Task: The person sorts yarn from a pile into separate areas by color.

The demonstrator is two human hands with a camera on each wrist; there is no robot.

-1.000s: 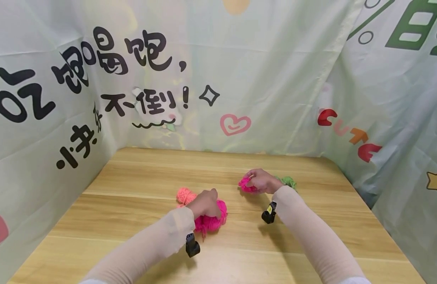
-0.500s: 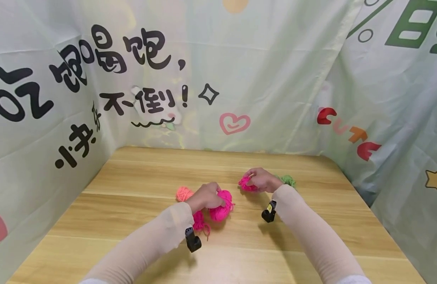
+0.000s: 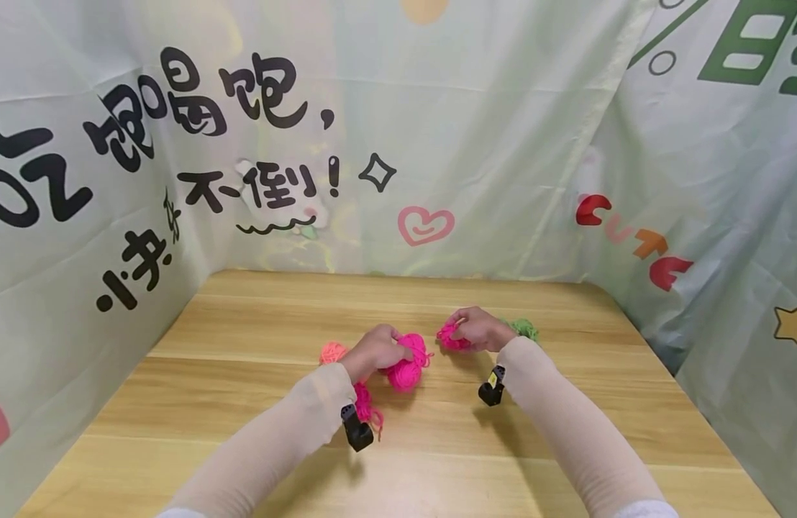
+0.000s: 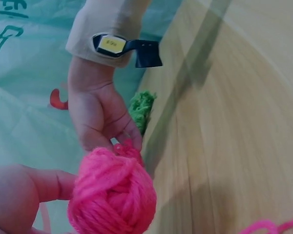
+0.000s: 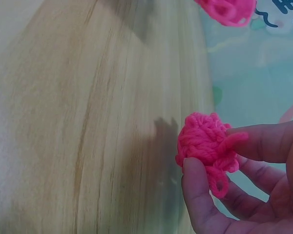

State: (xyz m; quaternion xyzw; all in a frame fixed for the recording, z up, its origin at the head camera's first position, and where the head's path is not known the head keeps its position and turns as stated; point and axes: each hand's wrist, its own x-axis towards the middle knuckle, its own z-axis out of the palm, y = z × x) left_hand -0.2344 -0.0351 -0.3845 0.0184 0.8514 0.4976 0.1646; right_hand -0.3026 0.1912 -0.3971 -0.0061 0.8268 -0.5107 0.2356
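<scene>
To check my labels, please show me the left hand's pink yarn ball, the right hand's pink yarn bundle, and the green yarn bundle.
Pink yarn ball point(image 4: 112, 192): left wrist view, its visible middle.
Pink yarn bundle point(image 5: 202, 141): right wrist view, its upper middle.
Green yarn bundle point(image 4: 142, 108): left wrist view, its visible middle.

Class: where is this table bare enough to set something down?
The table is bare left of the orange yarn, along the back curtain, right of the green yarn, and up front between the sleeves. Mid-table is crowded: the left hand grips a pink ball, the right hand a smaller pink bundle, with more pink yarn nearby.
</scene>
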